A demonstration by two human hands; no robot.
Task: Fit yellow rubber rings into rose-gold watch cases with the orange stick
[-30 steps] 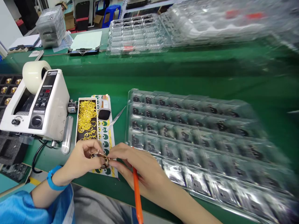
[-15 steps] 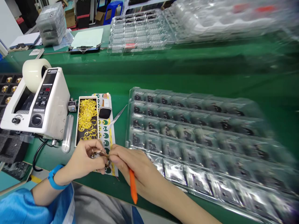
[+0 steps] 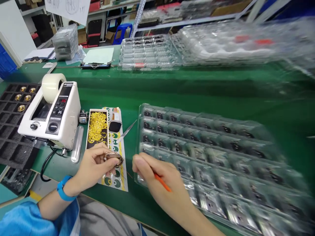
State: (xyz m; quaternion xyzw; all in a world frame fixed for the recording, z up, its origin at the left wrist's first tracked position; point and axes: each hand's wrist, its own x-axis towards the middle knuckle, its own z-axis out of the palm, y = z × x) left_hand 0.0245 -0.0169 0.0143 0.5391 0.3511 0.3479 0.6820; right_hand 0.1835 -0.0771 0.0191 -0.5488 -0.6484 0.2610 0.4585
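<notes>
A: Location of the metallic part [image 3: 113, 159]?

B: Near the ring box [image 3: 92, 144], off its near right corner, above the patterned sheet [image 3: 123, 183]; pinched by thumb and fingers of the left hand [image 3: 98, 164].

A: Grip of the right hand [image 3: 157, 170]?

B: Closed around the orange tool [image 3: 162, 182], right of the ring box and nearer the body; apart from the metallic part.

A: Farther out, on the green table [image 3: 110, 87]?

B: Right of the ring box, a pointed metal strip [image 3: 128, 130], then the clear tray [image 3: 140, 126]; left, the tape dispenser [image 3: 71, 114].
</notes>
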